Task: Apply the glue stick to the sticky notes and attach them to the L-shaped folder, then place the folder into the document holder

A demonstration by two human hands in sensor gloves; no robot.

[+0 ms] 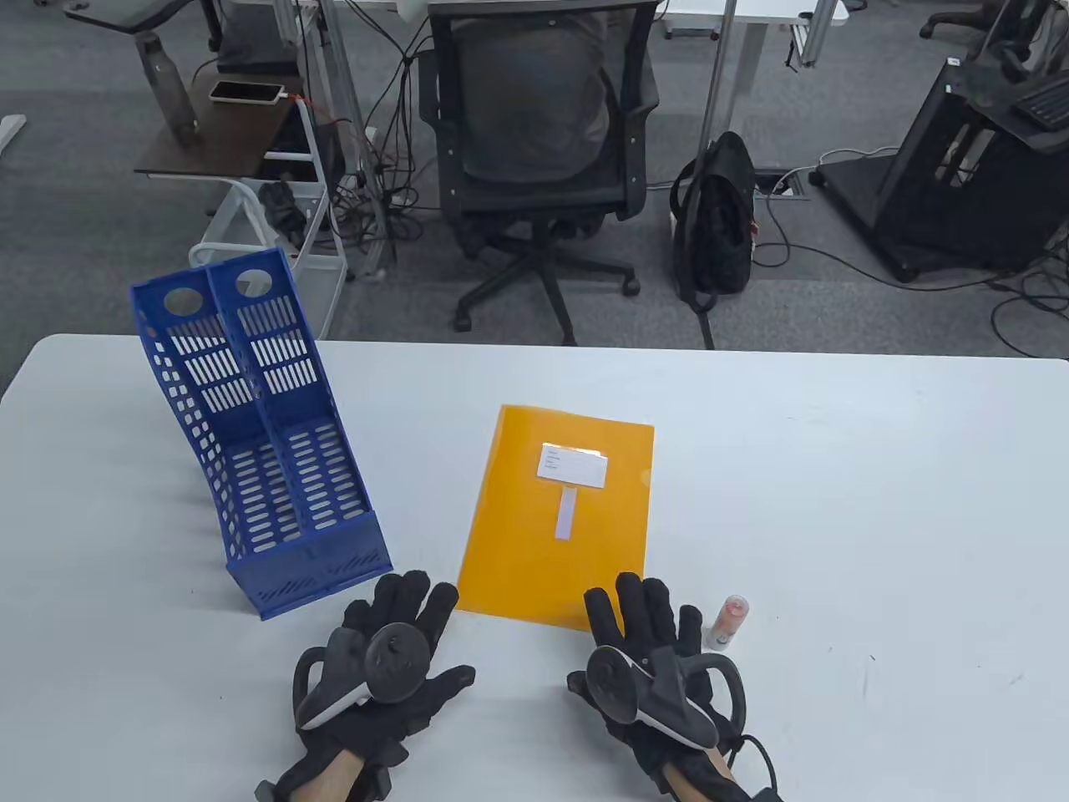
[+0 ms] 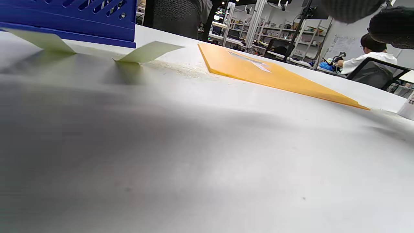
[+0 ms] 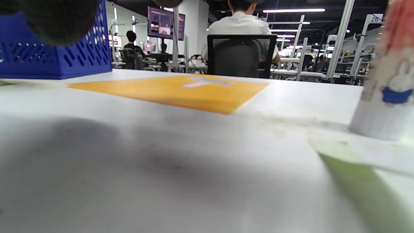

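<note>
Lay flat and relaxed on the desk [image 1: 835, 468] at the near edge, left hand [image 1: 388, 660] and right hand [image 1: 647, 660], fingers spread and gripping nothing. Sat between and just beyond them, the orange L-shaped folder [image 1: 555, 518], flat, with a white label and a pale strip on its face; whether either was a glued note could not be told. Stood just right of the right hand, the glue stick [image 1: 725, 622], upright and capped. Showed only in the wrist views, pale green sticky notes [image 2: 147, 51], edges curled up off the desk near the hands. Stood at far left, the blue document holder [image 1: 267, 434], open side facing up and rightward. Judged the start of the work: best to pin a note with one hand, uncap and rub glue evenly, then press onto the folder. Nothing blocking the holder; beyond the desk, an office chair [image 1: 539, 150] and a backpack [image 1: 714, 217].
</note>
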